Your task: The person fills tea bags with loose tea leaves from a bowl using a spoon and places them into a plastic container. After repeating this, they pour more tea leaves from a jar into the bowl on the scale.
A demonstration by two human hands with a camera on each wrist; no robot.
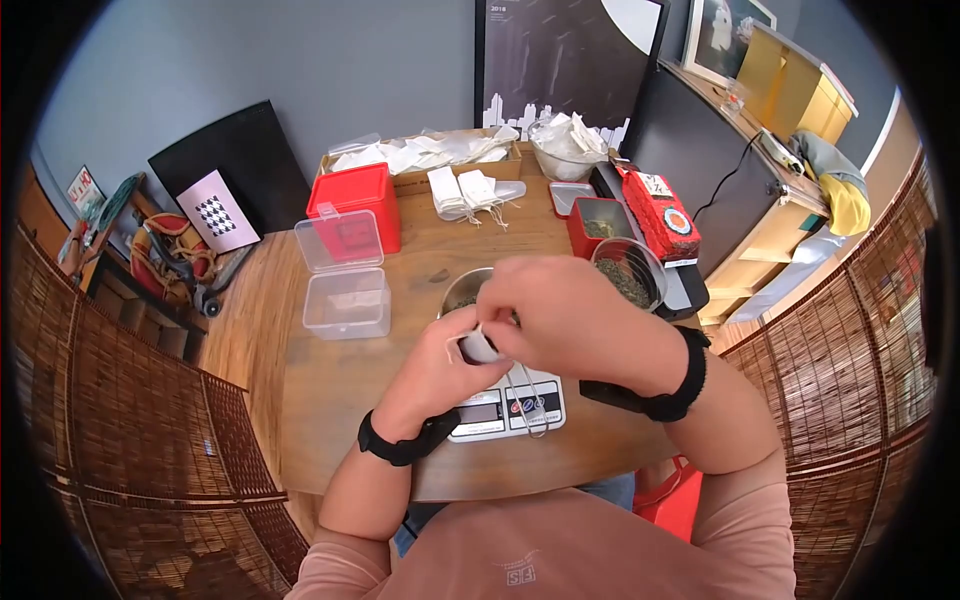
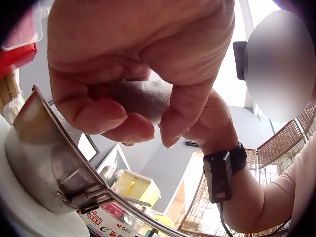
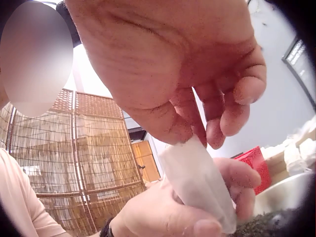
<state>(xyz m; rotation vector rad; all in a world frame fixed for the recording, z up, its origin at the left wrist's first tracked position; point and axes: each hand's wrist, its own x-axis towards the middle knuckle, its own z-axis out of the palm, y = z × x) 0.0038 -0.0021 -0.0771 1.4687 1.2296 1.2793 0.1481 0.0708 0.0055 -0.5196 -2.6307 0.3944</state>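
A small white tea bag (image 1: 480, 346) is held between both hands over the scale. My left hand (image 1: 440, 362) grips its body, with fingers and thumb curled round it. From above, my right hand (image 1: 545, 308) pinches the bag's upper edge between thumb and forefinger; the right wrist view shows the pale pouch (image 3: 195, 180) spanning the two hands. Right behind the hands, a steel pan (image 2: 44, 153) holding dark dried leaves stands on a white kitchen scale (image 1: 480, 432). Its wire handle (image 1: 526, 400) reaches toward me across the scale. The hands hide much of the pan.
To the left is a clear plastic box (image 1: 347, 305) with its lid raised, before a red canister (image 1: 372, 190). White bags (image 1: 465, 190) lie farther back. At right are a tub of dried leaves (image 1: 628, 280), a red tin (image 1: 590, 240) and a red package (image 1: 660, 220).
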